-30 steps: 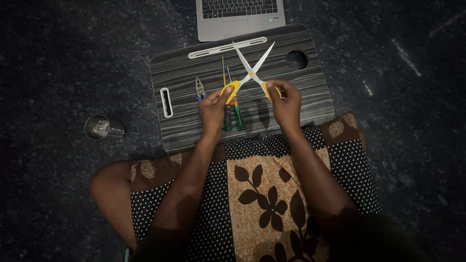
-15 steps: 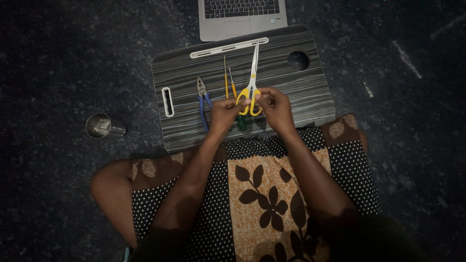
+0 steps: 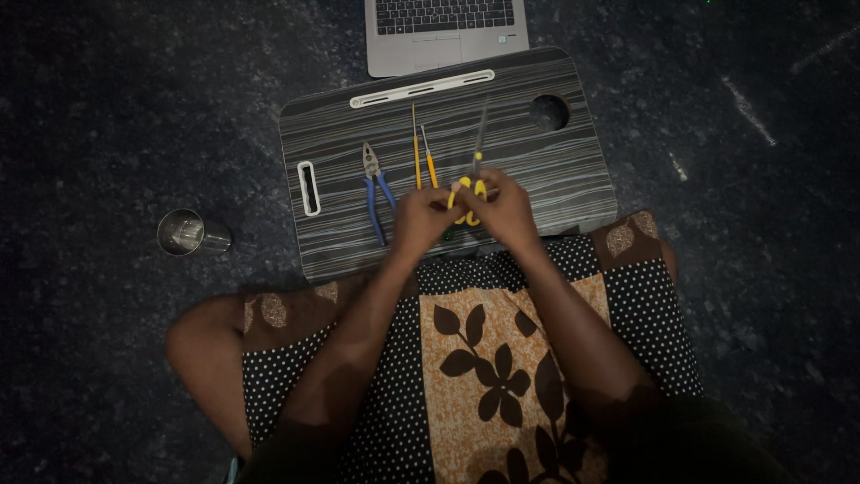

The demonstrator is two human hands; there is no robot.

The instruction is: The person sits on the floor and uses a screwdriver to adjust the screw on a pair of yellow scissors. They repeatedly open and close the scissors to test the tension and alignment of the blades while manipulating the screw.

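Both my hands meet over the near middle of a striped grey lap desk [image 3: 573, 170]. My left hand [image 3: 423, 220] and my right hand [image 3: 506, 211] each grip a yellow handle of a pair of scissors [image 3: 477, 157]. The scissor blades are closed and point away from me. Blue-handled pliers [image 3: 376, 188] lie just left of my left hand. Two thin yellow-handled screwdrivers [image 3: 421, 161] lie side by side between the pliers and the scissors.
A grey laptop [image 3: 443, 31] sits beyond the desk's far edge. A steel cup [image 3: 184, 233] stands on the dark floor to the left. The desk has a round hole [image 3: 548, 112] at its far right and a slot [image 3: 309, 188] at its left. Patterned cloth covers my legs.
The scissors were wide open a second ago with my hands apart. My hands have come together and the blades have shut into one line pointing away.
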